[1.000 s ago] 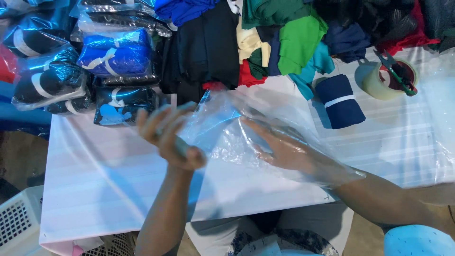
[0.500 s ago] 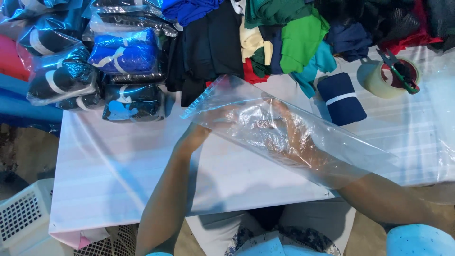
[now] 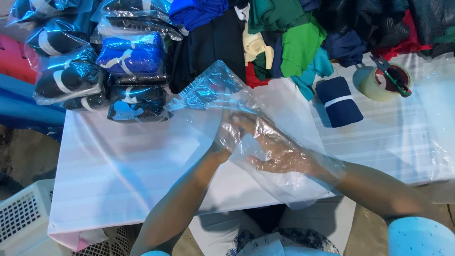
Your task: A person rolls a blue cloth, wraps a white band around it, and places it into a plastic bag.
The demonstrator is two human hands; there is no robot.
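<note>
Inside clear bag [image 3: 246, 102], right hand [image 3: 279, 154], seemingly spread

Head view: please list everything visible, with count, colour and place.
clear plastic bag: one, transparent, table centre, over the right hand
bagged garments: several, blue and dark, stacked upper left
loose clothes: a pile, green, blue, black, red, cream, along the top
folded cloth: one, navy with white band, right of centre
tape roll: one, beige, upper right
table: one, white
basket: one, white, lower left
left hand: on the bag
right hand: inside the bag
</note>
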